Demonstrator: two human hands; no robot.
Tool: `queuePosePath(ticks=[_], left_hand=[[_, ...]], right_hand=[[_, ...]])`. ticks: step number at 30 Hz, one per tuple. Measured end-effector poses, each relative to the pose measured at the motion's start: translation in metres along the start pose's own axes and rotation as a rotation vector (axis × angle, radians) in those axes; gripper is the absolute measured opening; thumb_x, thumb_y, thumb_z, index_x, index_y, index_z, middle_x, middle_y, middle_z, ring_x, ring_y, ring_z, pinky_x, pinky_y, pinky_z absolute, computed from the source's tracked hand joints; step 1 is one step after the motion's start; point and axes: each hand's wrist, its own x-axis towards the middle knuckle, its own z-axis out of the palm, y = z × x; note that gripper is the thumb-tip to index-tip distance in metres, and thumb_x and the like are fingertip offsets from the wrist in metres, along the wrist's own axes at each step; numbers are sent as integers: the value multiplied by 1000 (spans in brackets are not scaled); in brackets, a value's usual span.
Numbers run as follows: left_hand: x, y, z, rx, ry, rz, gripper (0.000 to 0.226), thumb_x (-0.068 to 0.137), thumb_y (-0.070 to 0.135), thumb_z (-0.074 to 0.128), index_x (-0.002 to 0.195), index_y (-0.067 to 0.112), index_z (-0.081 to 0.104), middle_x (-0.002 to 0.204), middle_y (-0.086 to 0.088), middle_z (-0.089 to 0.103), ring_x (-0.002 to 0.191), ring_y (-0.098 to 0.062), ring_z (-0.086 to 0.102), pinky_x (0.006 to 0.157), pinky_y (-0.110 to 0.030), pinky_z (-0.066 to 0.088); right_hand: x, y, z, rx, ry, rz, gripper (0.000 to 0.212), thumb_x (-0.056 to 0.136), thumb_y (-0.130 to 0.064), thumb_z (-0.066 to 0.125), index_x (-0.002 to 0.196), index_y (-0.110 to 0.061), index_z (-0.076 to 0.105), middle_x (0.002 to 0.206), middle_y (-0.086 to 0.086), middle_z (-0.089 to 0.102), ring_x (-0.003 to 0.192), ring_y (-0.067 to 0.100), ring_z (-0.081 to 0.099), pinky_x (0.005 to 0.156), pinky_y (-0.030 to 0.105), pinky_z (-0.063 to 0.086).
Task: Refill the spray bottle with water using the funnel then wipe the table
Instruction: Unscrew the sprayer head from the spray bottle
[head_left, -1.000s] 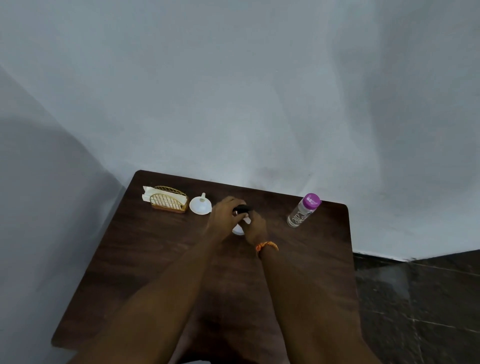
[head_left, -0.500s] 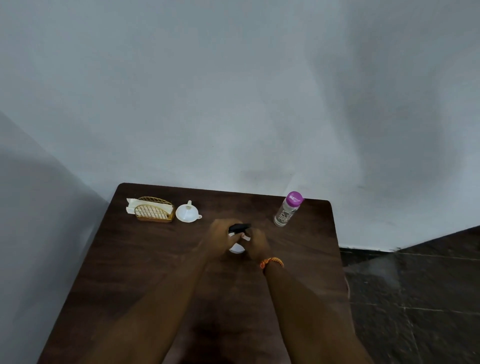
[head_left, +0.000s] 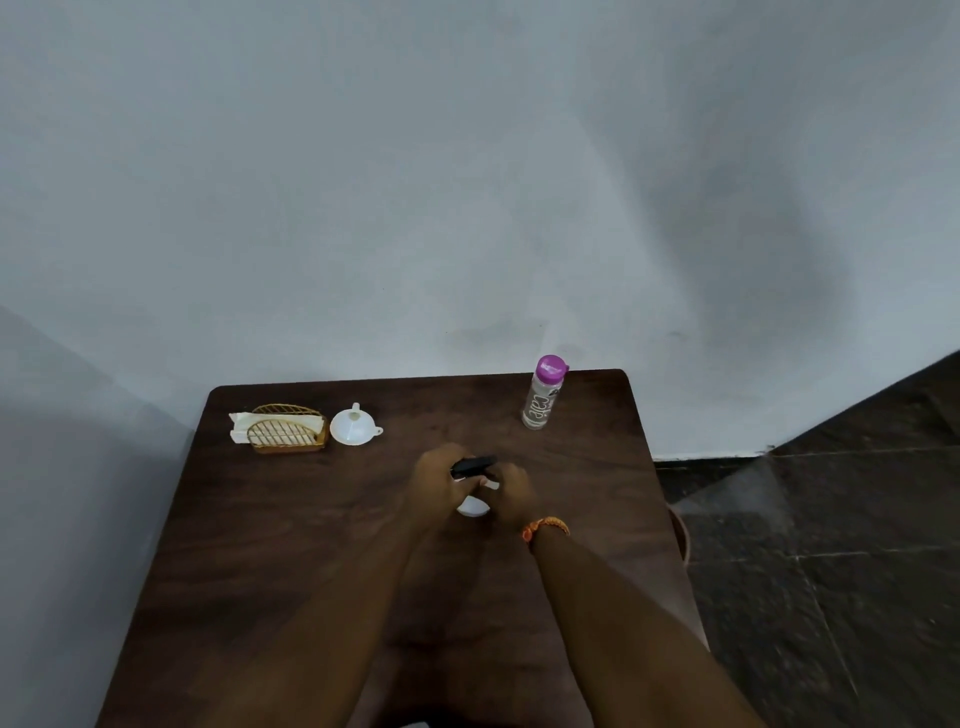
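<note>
A small white spray bottle (head_left: 472, 506) with a black spray head (head_left: 474, 464) stands in the middle of the dark wooden table (head_left: 291, 540). My left hand (head_left: 439, 486) is closed around the black head. My right hand (head_left: 511, 493) grips the bottle's body, so most of the bottle is hidden. A white funnel (head_left: 354, 427) lies mouth-up at the back left. A clear water bottle (head_left: 542, 395) with a purple cap stands at the back right.
A gold wire holder (head_left: 285, 432) with white napkins (head_left: 240, 425) sits at the back left corner beside the funnel. A pale wall runs behind the table and along its left side. Dark tiled floor lies to the right.
The view has shifted, so the table sits lower and more to the right in the frame. Both hands stay on the spray bottle, and the other objects have not moved on the table.
</note>
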Motion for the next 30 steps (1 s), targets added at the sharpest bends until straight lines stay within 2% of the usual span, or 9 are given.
queuePosePath(ticks=[4, 8, 11, 14, 18, 22, 25, 28, 30], left_hand=[[-3, 1, -2, 94, -109, 126, 22, 82, 29, 81, 100, 18, 75, 92, 6, 73, 83, -11, 67, 75, -40, 57], [-7, 5, -7, 117, -187, 165, 22, 87, 31, 77, 107, 22, 76, 99, 10, 74, 89, -6, 68, 81, -34, 57], [-16, 10, -6, 31, -164, 93, 24, 80, 24, 85, 103, 23, 80, 99, 13, 77, 91, -4, 71, 83, -28, 57], [-27, 9, 0, -56, -105, -26, 35, 69, 24, 94, 101, 26, 80, 96, 13, 78, 90, -5, 72, 78, -24, 57], [-45, 15, 17, -173, 60, -199, 35, 70, 21, 95, 91, 41, 76, 86, 23, 76, 84, 7, 71, 72, -10, 52], [-59, 14, 37, -283, 120, -248, 30, 73, 25, 93, 99, 31, 78, 95, 13, 78, 90, 0, 73, 79, -20, 57], [-61, 21, 45, -354, 169, -354, 21, 79, 31, 89, 94, 25, 76, 87, 13, 78, 85, -2, 74, 74, -19, 57], [-54, 26, 36, -555, 87, -437, 18, 87, 29, 83, 91, 12, 78, 86, -5, 80, 84, -21, 78, 78, -38, 62], [-47, 23, 23, -690, -30, -494, 38, 87, 35, 82, 99, 0, 76, 95, -22, 78, 91, -36, 76, 85, -50, 61]], right_hand=[[-7, 4, 1, 15, -2, -22, 56, 78, -61, 59, 113, -21, 77, 107, 1, 78, 99, 19, 72, 83, 40, 57], [-8, 17, 5, 15, -13, -32, 58, 77, -64, 61, 115, -23, 77, 111, 0, 78, 104, 19, 71, 87, 42, 58], [-14, 22, 1, 14, -9, -40, 56, 78, -61, 62, 117, -23, 76, 112, -1, 77, 105, 17, 71, 88, 43, 58], [-21, 20, -4, 9, -11, -54, 40, 84, -49, 66, 113, -25, 76, 110, -4, 77, 102, 14, 71, 87, 43, 59], [-30, 23, -2, 29, 16, -76, 46, 81, -49, 63, 118, -25, 75, 117, -6, 75, 108, 13, 68, 89, 36, 56], [-39, 31, 8, 91, -14, -53, 59, 87, -56, 55, 135, -23, 68, 134, -2, 69, 121, 15, 64, 98, 32, 52], [-32, 51, 19, 187, -12, -11, 75, 84, -75, 60, 133, -18, 68, 130, 2, 71, 119, 16, 66, 101, 42, 54], [-38, 33, 5, 230, -58, 23, 43, 89, -55, 71, 104, -15, 78, 102, 4, 79, 97, 17, 74, 84, 40, 60], [-40, 19, -5, 250, -118, -1, 36, 91, -48, 73, 95, -13, 78, 94, 7, 79, 90, 23, 75, 79, 40, 58]])
